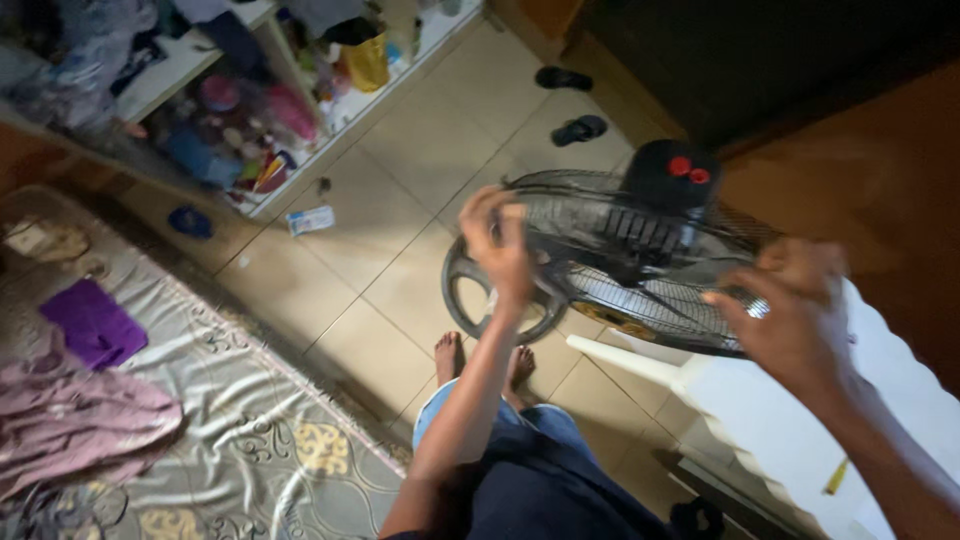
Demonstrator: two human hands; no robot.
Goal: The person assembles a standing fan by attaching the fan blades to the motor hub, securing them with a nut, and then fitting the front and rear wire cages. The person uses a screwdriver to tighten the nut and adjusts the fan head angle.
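Fan [640,255] on white chair [790,420], gripped by left hand [500,250] and right hand [790,320].

Left hand [500,250]: arm stretched nearly straight forward from lower centre, wrist bent, fingers curled over the near left rim of the fan grille [640,270]. Right hand [790,315]: comes in from lower right, forearm angled up-left, back of hand to camera, fingers closed on the grille's right edge, ring on one finger. Both bare feet sit below the grille, just behind the left forearm.
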